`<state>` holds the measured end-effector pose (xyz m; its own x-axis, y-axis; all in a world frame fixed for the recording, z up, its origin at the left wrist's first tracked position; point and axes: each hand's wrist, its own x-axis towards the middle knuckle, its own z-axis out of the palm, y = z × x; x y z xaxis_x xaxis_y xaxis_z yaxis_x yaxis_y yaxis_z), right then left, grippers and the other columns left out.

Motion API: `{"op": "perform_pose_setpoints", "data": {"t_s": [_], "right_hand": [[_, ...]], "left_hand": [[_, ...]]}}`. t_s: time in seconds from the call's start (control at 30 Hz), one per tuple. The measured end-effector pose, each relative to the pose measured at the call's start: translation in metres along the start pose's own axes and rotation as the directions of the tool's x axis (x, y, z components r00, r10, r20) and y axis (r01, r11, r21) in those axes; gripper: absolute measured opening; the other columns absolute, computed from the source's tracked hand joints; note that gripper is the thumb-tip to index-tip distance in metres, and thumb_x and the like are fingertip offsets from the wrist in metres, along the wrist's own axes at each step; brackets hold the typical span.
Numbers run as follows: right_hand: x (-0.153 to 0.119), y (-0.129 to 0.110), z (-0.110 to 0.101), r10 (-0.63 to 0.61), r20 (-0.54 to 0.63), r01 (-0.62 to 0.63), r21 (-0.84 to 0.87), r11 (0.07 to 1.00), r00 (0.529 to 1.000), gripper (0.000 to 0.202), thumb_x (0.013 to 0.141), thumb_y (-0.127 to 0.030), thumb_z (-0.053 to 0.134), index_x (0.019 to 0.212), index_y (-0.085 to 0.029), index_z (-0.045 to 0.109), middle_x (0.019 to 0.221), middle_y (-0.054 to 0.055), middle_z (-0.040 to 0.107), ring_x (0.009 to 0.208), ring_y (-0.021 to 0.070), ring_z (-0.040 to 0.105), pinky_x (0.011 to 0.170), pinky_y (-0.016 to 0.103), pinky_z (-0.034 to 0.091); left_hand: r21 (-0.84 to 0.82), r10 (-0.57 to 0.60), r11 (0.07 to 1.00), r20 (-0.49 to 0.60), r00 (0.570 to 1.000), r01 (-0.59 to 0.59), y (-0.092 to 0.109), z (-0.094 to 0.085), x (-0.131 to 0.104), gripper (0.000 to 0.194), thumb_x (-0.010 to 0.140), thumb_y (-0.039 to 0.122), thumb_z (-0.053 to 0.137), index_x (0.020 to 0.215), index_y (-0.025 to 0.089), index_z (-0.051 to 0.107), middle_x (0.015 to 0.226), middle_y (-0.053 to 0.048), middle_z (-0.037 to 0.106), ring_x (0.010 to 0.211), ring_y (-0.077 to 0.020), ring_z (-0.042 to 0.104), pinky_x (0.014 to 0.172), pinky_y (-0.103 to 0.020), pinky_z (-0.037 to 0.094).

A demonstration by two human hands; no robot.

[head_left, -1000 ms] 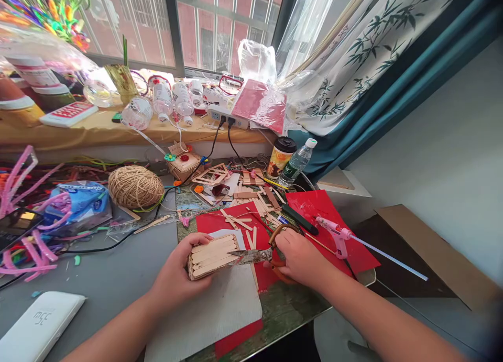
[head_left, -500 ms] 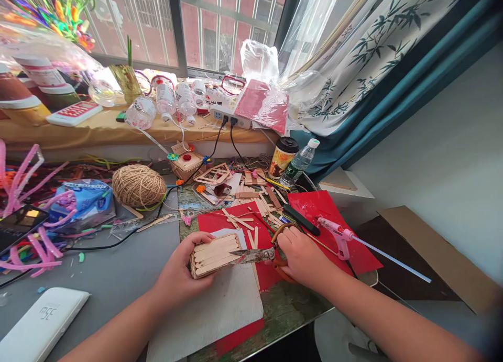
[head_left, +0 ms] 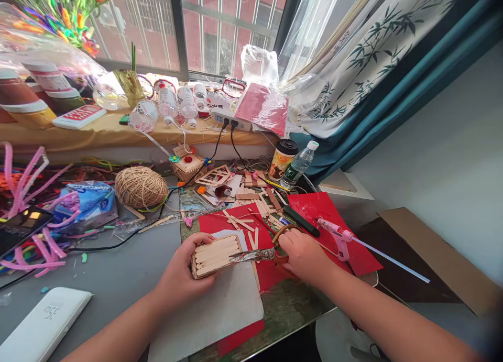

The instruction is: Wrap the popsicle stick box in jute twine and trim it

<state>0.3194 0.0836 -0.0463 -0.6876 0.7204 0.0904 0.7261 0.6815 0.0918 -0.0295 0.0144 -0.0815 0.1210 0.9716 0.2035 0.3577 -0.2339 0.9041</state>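
Observation:
My left hand (head_left: 187, 270) is wrapped around a small box made of popsicle sticks (head_left: 217, 253), gripping it by its left side, top face tilted toward me. In my right hand (head_left: 304, 254) are worn scissors (head_left: 255, 254) with brown handles, fingers through the loops. Their blade tips rest at the right part of the box's stick-covered face; whether a blade slips under a stick I cannot tell. Below both hands lies a pale board (head_left: 212, 315), over red sheets (head_left: 238, 343). Loose popsicle sticks (head_left: 256, 238) lie just beyond the box.
A pink glue gun (head_left: 340, 239) lies on a red sheet at right, its long glue stick poking past the edge. Behind stand a water bottle (head_left: 301, 165) and a paper cup (head_left: 283, 159). A twine ball (head_left: 141, 187) and a white power bank (head_left: 45, 325) are at left.
Both hands, the stick box and the scissors keep nearly the same place. The scissor handles look slightly closer together. The whole view has shifted a little.

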Motion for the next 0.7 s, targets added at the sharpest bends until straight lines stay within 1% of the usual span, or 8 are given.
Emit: {"op": "perform_pose_setpoints", "data": {"t_s": [0.27, 0.33, 0.4, 0.43, 0.47, 0.53, 0.6, 0.7], "right_hand": [[-0.01, -0.002, 0.004, 0.05, -0.034, -0.048, 0.036, 0.998, 0.998, 0.029, 0.083, -0.029, 0.083, 0.089, -0.024, 0.054, 0.086, 0.007, 0.07, 0.083, 0.0279, 0.066, 0.067, 0.034, 0.043], [-0.012, -0.006, 0.0, 0.161, -0.023, -0.157, 0.115, 0.981, 0.987, 0.029, 0.089, -0.035, 0.078, 0.084, -0.025, 0.05, 0.08, 0.005, 0.068, 0.077, 0.0255, 0.064, 0.065, 0.033, 0.042], [-0.014, -0.012, -0.005, 0.352, 0.07, -0.356, 0.305, 0.884, 0.933, 0.034, 0.094, -0.044, 0.071, 0.08, -0.026, 0.046, 0.074, 0.0, 0.063, 0.067, 0.021, 0.059, 0.06, 0.03, 0.04], [-0.014, -0.015, -0.008, 0.429, 0.148, -0.45, 0.419, 0.789, 0.891, 0.037, 0.096, -0.048, 0.069, 0.079, -0.026, 0.044, 0.072, -0.002, 0.06, 0.064, 0.0187, 0.056, 0.058, 0.029, 0.038], [-0.015, -0.019, -0.01, 0.47, 0.231, -0.517, 0.52, 0.681, 0.852, 0.039, 0.096, -0.051, 0.067, 0.079, -0.026, 0.042, 0.071, -0.004, 0.056, 0.062, 0.0168, 0.053, 0.057, 0.027, 0.038], [-0.017, -0.028, -0.014, 0.455, 0.346, -0.561, 0.639, 0.526, 0.82, 0.041, 0.095, -0.055, 0.068, 0.081, -0.026, 0.042, 0.072, -0.006, 0.053, 0.062, 0.0146, 0.049, 0.056, 0.025, 0.039], [-0.019, -0.037, -0.02, 0.409, 0.398, -0.566, 0.658, 0.497, 0.821, 0.042, 0.09, -0.056, 0.074, 0.084, -0.026, 0.044, 0.075, -0.006, 0.055, 0.065, 0.0146, 0.05, 0.058, 0.025, 0.04], [-0.02, -0.051, -0.03, 0.385, 0.412, -0.564, 0.581, 0.586, 0.826, 0.044, 0.083, -0.054, 0.081, 0.089, -0.026, 0.048, 0.085, -0.002, 0.064, 0.072, 0.0178, 0.058, 0.061, 0.026, 0.043]], "left_hand": [[0.026, 0.019, 0.999, -0.015, 1.0, -0.019, -0.001, 0.002, -0.001, 0.054, 0.077, 0.018, 0.073, 0.126, 0.025, 0.052, 0.131, -0.01, 0.065, 0.12, -0.0277, 0.068, 0.097, -0.037, 0.057], [0.068, 0.054, 0.996, -0.057, 0.997, -0.05, -0.001, 0.004, -0.002, 0.052, 0.079, 0.02, 0.074, 0.126, 0.026, 0.051, 0.13, -0.01, 0.064, 0.12, -0.0279, 0.068, 0.098, -0.038, 0.057], [0.119, 0.1, 0.989, -0.096, 0.99, -0.088, -0.003, 0.005, -0.004, 0.052, 0.081, 0.022, 0.075, 0.126, 0.026, 0.05, 0.13, -0.01, 0.064, 0.121, -0.0283, 0.067, 0.1, -0.04, 0.057], [0.144, 0.124, 0.984, -0.112, 0.986, -0.107, -0.004, 0.006, -0.005, 0.053, 0.081, 0.023, 0.076, 0.127, 0.027, 0.05, 0.131, -0.011, 0.063, 0.122, -0.0285, 0.067, 0.102, -0.041, 0.057], [0.169, 0.145, 0.978, -0.128, 0.981, -0.122, -0.005, 0.007, -0.006, 0.053, 0.082, 0.024, 0.077, 0.128, 0.027, 0.05, 0.131, -0.011, 0.063, 0.122, -0.0288, 0.066, 0.103, -0.043, 0.056], [0.22, 0.17, 0.966, -0.167, 0.971, -0.132, -0.007, 0.009, -0.006, 0.054, 0.083, 0.026, 0.079, 0.128, 0.027, 0.05, 0.132, -0.012, 0.062, 0.124, -0.0298, 0.065, 0.105, -0.045, 0.056], [0.274, 0.184, 0.954, -0.208, 0.961, -0.123, -0.007, 0.009, -0.005, 0.053, 0.084, 0.029, 0.08, 0.129, 0.027, 0.05, 0.134, -0.013, 0.061, 0.127, -0.0315, 0.064, 0.106, -0.048, 0.055], [0.332, 0.174, 0.937, -0.182, 0.968, -0.106, -0.005, 0.007, -0.005, 0.057, 0.087, 0.033, 0.078, 0.135, 0.027, 0.048, 0.141, -0.014, 0.059, 0.135, -0.0342, 0.06, 0.112, -0.051, 0.052]]}}
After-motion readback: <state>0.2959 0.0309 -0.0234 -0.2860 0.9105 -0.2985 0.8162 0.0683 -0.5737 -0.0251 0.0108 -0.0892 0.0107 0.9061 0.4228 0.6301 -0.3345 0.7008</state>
